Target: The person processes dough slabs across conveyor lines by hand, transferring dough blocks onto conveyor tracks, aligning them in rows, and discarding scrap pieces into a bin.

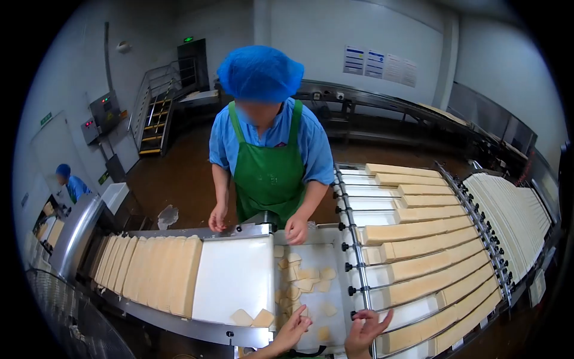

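Thin, pale-yellow square slices (pixel 307 281) lie scattered, some overlapping, in the white rectangular tray (pixel 320 250), just beyond the near person's bare left hand (pixel 291 331); from where I stand, I cannot tell whether it pinches one. The bare right hand (pixel 362 336), fingers spread, is near the slim metal rail (pixel 362 272)

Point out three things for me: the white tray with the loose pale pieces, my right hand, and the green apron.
White tray (pixel 319 255): head view, bare part of its floor.
Right hand (pixel 362 335): head view, middle of the palm.
Green apron (pixel 269 179): head view, middle of the front.
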Tool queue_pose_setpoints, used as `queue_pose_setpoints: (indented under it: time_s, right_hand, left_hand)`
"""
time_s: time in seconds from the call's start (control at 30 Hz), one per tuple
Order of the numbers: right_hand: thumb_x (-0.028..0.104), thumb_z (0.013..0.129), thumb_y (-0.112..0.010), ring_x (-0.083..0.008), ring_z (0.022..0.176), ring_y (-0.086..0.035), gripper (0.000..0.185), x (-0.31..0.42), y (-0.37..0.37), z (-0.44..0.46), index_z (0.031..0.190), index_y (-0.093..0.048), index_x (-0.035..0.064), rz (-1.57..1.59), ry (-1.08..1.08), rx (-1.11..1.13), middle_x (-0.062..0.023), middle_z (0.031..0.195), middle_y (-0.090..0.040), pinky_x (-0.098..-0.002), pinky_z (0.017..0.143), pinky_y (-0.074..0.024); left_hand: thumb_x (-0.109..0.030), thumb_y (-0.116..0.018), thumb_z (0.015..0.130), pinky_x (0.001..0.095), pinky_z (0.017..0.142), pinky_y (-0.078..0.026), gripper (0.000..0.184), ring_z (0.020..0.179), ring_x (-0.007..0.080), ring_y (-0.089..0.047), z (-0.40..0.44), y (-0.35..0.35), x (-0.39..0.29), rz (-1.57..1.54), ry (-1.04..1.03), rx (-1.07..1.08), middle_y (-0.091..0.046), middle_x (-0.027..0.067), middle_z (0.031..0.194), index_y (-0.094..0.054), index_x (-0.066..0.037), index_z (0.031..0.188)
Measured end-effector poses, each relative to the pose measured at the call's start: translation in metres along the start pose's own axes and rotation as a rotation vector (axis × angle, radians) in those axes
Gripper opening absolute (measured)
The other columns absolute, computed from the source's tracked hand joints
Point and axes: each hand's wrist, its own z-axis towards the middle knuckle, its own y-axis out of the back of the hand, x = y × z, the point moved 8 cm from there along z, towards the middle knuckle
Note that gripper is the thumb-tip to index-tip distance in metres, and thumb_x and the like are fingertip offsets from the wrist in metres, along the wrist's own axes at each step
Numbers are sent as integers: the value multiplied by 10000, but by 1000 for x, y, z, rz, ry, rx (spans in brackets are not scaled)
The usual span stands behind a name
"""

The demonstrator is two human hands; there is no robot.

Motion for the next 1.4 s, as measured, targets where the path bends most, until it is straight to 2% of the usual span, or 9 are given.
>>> queue_pose_setpoints:
  time_s: [0.13, 0.2, 0.33, 0.37, 0.87, 1.27, 1.33, 1.37, 1.4]
  right_hand:
    - [-24, 821, -475, -173, 762, -482, 801, -1, -40, -25, 1432, 43, -8, -88, 67, 245, -108, 905, -499, -312, 795, -426]
    - [123, 885, -571, -261, 744, -583, 111, 26, -65, -24, 914, -587, 18, -503, 251, 420, -114, 819, -611, -364, 726, -490]
    - [118, 830, -599, -211, 588, -546, 94, -41, -89, -82, 871, -574, 37, -211, -133, 556, -76, 764, -582, -461, 966, -358]
    - [119, 811, -618, -179, 588, -541, 99, -20, -103, -84, 874, -568, 62, -247, 98, 581, -57, 754, -581, -490, 1046, -245]
    - [166, 848, -542, -179, 523, -471, 83, -42, -180, -136, 877, -540, 88, -323, 76, 763, -46, 705, -544, -527, 1081, -195]
    - [133, 844, -561, -250, 660, -520, 142, 9, -242, -145, 958, -526, 55, -223, 161, 696, -81, 774, -551, -553, 989, -311]
    - [0, 834, -481, -164, 711, -455, 749, 16, -254, -161, 1408, 1, -23, -7, 282, 723, -95, 883, -491, -289, 743, -419]
    - [11, 821, -537, -137, 591, -439, 746, 40, -265, -155, 1386, -52, -37, -35, 457, 702, -97, 862, -498, -247, 558, -380]
    - [3, 810, -542, -130, 571, -426, 752, 38, -267, -164, 1377, -50, -35, 4, 552, 695, -99, 835, -491, -253, 526, -384]
  left_hand:
    - [-172, -564, 945, 208, 581, -381, 636, 615, 54, -432, -21, 28, -8, 75, 40, -13, -496, -25, 712, -205, -2, 1441]
    - [-128, -599, 911, 196, 509, -318, 660, 540, 45, -400, -32, 41, -25, 25, 62, -43, -460, -51, 620, -223, -27, 1444]
    - [-1, -563, 884, 216, 495, -325, 729, 517, 55, -370, -59, 66, -31, -184, 210, -108, -404, -43, 591, -172, -132, 1486]
    - [-12, -560, 875, 211, 489, -318, 764, 520, 57, -373, -62, 71, -30, -302, 219, -63, -418, -39, 614, -128, -129, 1493]
    - [-33, -578, 863, 191, 451, -323, 931, 486, 48, -376, -100, 134, -50, -351, 247, 44, -424, -37, 595, 101, -139, 1492]
    - [-60, -606, 878, 178, 468, -321, 940, 507, 42, -390, -129, 180, -81, -409, 222, 59, -404, -49, 621, 87, -196, 1498]
    - [-62, -603, 886, 193, 468, -323, 945, 507, 50, -389, -133, 187, -80, -467, 221, 65, -425, -37, 635, 109, -194, 1493]
    - [-75, -605, 888, 192, 464, -330, 958, 500, 51, -395, -134, 191, -86, -503, 181, 51, -441, -35, 619, 144, -157, 1480]
    - [-88, -607, 890, 190, 460, -338, 975, 492, 52, -401, -136, 195, -90, -542, 148, 40, -457, -32, 604, 178, -120, 1467]
